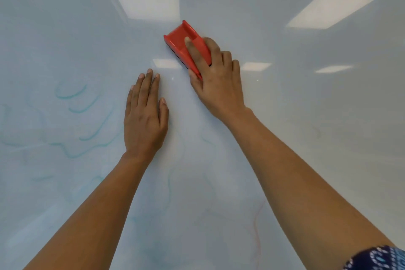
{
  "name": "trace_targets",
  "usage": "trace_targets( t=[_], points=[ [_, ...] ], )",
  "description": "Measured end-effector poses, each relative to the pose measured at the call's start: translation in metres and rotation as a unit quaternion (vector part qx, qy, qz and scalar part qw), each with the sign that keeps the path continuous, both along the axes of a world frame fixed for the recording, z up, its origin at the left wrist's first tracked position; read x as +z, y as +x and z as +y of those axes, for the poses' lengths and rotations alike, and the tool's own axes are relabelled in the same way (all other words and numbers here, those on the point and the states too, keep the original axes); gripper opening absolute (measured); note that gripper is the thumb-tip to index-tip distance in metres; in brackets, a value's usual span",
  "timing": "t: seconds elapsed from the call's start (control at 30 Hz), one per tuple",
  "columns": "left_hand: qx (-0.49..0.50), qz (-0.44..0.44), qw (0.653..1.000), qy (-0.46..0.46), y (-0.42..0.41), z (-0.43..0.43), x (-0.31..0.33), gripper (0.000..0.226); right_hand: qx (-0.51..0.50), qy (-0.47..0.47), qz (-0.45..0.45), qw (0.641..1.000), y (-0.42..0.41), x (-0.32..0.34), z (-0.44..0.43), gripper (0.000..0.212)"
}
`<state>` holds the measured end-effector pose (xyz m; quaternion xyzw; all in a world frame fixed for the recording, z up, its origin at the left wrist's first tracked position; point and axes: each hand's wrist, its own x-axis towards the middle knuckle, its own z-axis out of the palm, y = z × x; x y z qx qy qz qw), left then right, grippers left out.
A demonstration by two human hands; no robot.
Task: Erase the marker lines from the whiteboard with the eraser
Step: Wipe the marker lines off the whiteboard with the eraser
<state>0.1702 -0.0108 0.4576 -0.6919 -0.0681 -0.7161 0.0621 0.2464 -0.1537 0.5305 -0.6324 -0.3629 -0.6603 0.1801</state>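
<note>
The whiteboard [306, 116] fills the view. Its teal lines [96, 129] lie low and left, just past the left hand [144, 120], which rests flat with its fingers straight. The right hand [217, 85] grips the eraser [182, 39] at upper centre, its long axis slanting up-left, with the lines down-left of it.

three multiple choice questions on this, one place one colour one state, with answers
1. Where are the clearest teal marker lines? A) at the top B) left of the left hand C) far right
2. What colour is the rectangular plastic eraser? A) green B) yellow C) red
3. How is the left hand? A) flat on the glossy whiteboard B) in a fist C) gripping a marker
Answers: 1 B, curves sit left of that hand; 2 C, red shell under the right hand's fingers; 3 A, fingers lie straight.
</note>
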Motion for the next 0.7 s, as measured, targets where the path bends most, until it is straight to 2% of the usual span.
trace_targets(
  t=[0.1, 0.2, 0.37, 0.57, 0.63, 0.7],
  points=[
    [0.001, -0.003, 1.0, 0.002, 0.0, 0.0, 0.0, 0.049, -0.016, 0.017, 0.001, 1.0, 0.014, 0.008, -0.015, 0.055],
    [0.001, -0.005, 1.0, 0.003, 0.001, 0.0, -0.001, 0.049, -0.032, 0.121, 0.064, 0.99, 0.038, 0.009, -0.042, 0.057],
    [0.003, -0.013, 1.0, 0.0, 0.003, 0.0, -0.002, 0.048, -0.041, 0.323, 0.195, 0.925, 0.095, -0.022, -0.113, 0.058],
    [0.009, -0.025, 1.0, 0.002, 0.006, 0.0, -0.003, 0.047, 0.009, 0.473, 0.243, 0.847, 0.11, -0.105, -0.128, 0.055],
    [0.013, -0.023, 1.0, 0.001, 0.006, -0.001, -0.003, 0.047, 0.029, 0.474, 0.24, 0.847, 0.094, -0.125, -0.108, 0.054],
    [0.016, -0.018, 1.0, 0.002, 0.006, 0.0, -0.003, 0.048, 0.04, 0.436, 0.221, 0.871, 0.073, -0.142, -0.084, 0.053]
  ],
)
